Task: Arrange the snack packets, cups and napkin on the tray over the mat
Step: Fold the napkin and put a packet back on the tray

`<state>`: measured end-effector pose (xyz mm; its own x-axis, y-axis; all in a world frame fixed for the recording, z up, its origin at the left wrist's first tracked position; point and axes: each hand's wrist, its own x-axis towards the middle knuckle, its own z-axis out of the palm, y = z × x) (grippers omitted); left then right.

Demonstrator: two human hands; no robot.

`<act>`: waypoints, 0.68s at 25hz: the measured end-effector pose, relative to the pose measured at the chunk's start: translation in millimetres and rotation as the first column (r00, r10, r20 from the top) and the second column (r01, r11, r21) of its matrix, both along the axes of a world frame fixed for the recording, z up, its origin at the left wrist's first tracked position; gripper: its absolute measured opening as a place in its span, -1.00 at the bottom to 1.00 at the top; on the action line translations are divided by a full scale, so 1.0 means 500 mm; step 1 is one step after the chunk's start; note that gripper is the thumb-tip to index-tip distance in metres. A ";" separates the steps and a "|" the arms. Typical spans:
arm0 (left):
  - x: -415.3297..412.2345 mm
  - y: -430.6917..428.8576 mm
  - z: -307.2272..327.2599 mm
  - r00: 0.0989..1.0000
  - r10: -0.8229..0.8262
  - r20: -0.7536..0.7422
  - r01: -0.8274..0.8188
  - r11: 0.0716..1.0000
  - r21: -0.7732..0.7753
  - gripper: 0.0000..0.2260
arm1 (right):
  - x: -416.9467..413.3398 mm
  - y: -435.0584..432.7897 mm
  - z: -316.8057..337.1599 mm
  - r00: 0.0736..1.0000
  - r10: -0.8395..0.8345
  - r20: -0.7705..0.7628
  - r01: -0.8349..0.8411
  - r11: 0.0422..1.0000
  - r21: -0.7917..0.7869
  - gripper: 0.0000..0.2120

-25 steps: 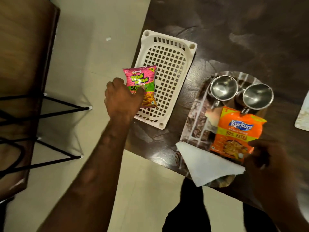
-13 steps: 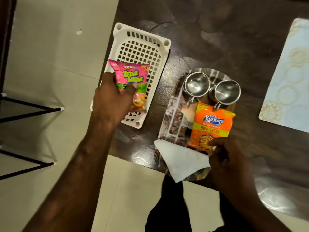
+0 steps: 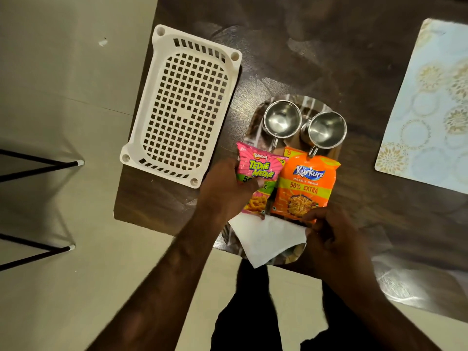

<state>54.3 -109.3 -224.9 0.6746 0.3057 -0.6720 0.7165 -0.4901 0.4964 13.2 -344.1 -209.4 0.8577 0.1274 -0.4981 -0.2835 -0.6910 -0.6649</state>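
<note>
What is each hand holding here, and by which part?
Left hand grips the pink packet at its left edge, mid-height. Right hand pinches the orange packet at its bottom edge.

The tray [image 3: 326,111] is crowded: two cups [image 3: 282,119] side by side fill its far end, the pink packet [image 3: 258,173] and orange packet [image 3: 305,184] cover its middle, and the napkin [image 3: 268,235] covers the near end. The basket [image 3: 182,107] blocks the counter [image 3: 316,46] to the left. Bare counter lies beyond the cups and between tray and mat [image 3: 430,102].
</note>
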 end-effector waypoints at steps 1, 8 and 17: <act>0.005 -0.007 -0.003 0.999 -0.047 0.028 0.046 0.998 0.043 -0.72 | -0.001 -0.001 -0.001 1.000 0.001 -0.002 -0.001 1.000 0.003 -0.60; 0.006 -0.024 -0.012 0.998 -0.005 0.070 -0.003 0.993 0.121 -0.52 | 0.053 0.021 -0.003 0.939 0.281 0.197 -0.248 0.953 -0.176 -0.58; 0.000 -0.020 0.009 0.998 0.033 0.060 -0.037 0.998 0.057 -0.56 | 0.078 0.133 -0.028 0.743 0.646 0.178 -0.556 0.742 -0.374 -0.35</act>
<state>54.5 -119.1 -220.5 0.7007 0.3669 -0.6119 0.7041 -0.4942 0.5100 52.3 -277.8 -223.3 0.7520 0.5594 -0.3486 0.4220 -0.8149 -0.3973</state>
